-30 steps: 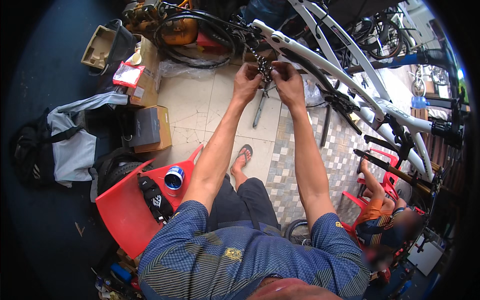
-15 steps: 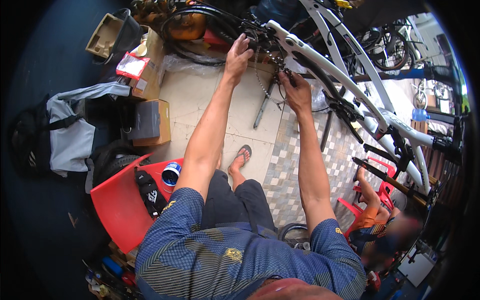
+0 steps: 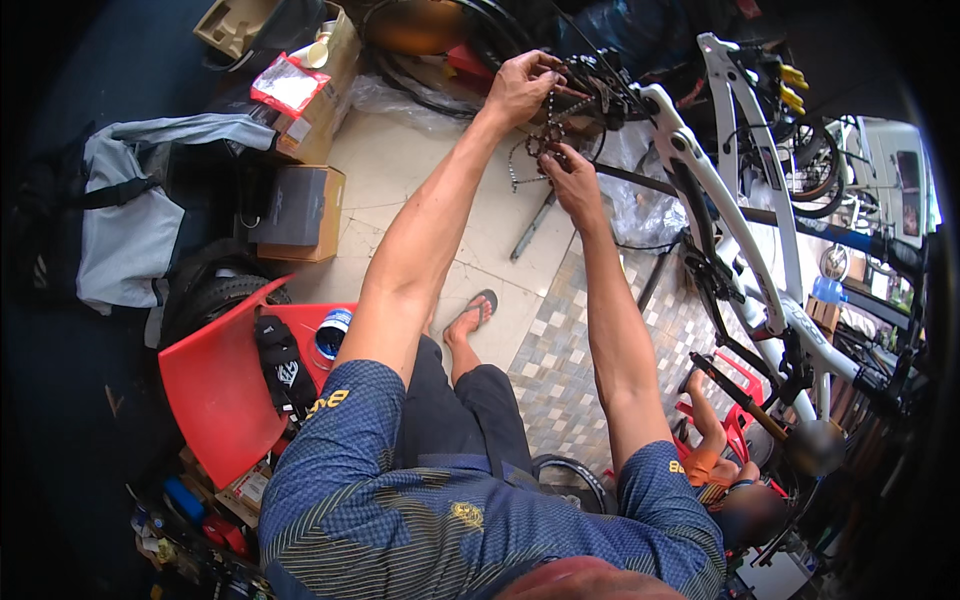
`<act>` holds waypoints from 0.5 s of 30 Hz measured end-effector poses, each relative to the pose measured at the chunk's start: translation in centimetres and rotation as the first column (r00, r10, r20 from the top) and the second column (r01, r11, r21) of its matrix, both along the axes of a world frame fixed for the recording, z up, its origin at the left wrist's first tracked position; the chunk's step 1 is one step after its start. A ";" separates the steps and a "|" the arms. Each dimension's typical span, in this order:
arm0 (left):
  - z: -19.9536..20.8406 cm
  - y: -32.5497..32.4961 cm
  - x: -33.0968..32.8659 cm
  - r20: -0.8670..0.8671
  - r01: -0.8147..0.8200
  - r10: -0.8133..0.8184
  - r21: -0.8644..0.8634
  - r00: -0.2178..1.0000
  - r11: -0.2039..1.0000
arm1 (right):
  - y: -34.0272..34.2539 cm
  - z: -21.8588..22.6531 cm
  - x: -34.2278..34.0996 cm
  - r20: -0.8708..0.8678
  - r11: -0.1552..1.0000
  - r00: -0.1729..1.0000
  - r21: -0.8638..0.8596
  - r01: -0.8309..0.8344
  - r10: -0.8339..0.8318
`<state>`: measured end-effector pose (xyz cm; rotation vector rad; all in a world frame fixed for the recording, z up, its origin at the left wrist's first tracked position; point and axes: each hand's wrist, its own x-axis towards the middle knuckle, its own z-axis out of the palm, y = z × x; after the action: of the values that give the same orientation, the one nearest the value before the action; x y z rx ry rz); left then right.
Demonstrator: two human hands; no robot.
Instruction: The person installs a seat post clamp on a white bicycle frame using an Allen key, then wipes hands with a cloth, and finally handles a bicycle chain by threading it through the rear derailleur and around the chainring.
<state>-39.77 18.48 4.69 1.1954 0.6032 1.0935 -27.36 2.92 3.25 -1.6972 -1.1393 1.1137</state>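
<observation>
A white bicycle frame (image 3: 705, 170) is held up at the right. At its rear end a bike chain (image 3: 514, 168) loops down around the dark rear derailleur (image 3: 543, 143). My left hand (image 3: 522, 90) is at the upper end of the chain, beside the dark parts of the rear hub. Its thumb and fingertips are pinched together on the chain. Lower down, my right hand (image 3: 572, 182) closes its thumb and fingers on the derailleur's lower cage. The fingertips partly cover the cage, and the small parts there are hard to make out.
A red chair (image 3: 215, 385) at my left holds a blue-and-white can (image 3: 332, 335) and a black pouch. Cardboard boxes (image 3: 300, 215) stand beyond it. A grey metal tube (image 3: 533, 228) stands below my hands. Another person (image 3: 712, 440) sits at the lower right.
My left hand's fingers, raised and spread before, have come down and closed on the chain. My right hand stays at the derailleur, which has swung leftward. The whole view has shifted.
</observation>
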 end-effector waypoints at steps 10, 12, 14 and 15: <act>5.5 3.5 -4.5 -0.363 0.027 0.066 0.245 0.930 0.969 | 7.8 -1.0 -6.0 -0.260 0.996 0.965 0.077 0.051 -0.029; 5.9 4.0 -5.3 -0.370 0.081 0.024 0.265 0.929 0.961 | 9.4 -1.4 -6.6 -0.259 0.993 0.966 0.120 0.014 0.017; 6.4 4.3 -6.1 -0.372 0.119 -0.013 0.265 0.928 0.957 | 10.5 -0.9 -7.6 -0.278 0.996 0.960 0.084 0.012 0.012; 6.7 4.7 -6.7 -0.411 0.158 -0.036 0.265 0.911 0.951 | 11.4 -1.1 -8.1 -0.317 0.996 0.948 0.089 0.023 0.006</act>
<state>-46.48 23.21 11.42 1.7180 0.7003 0.8722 -35.43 14.35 2.10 -1.3897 -0.9617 1.2572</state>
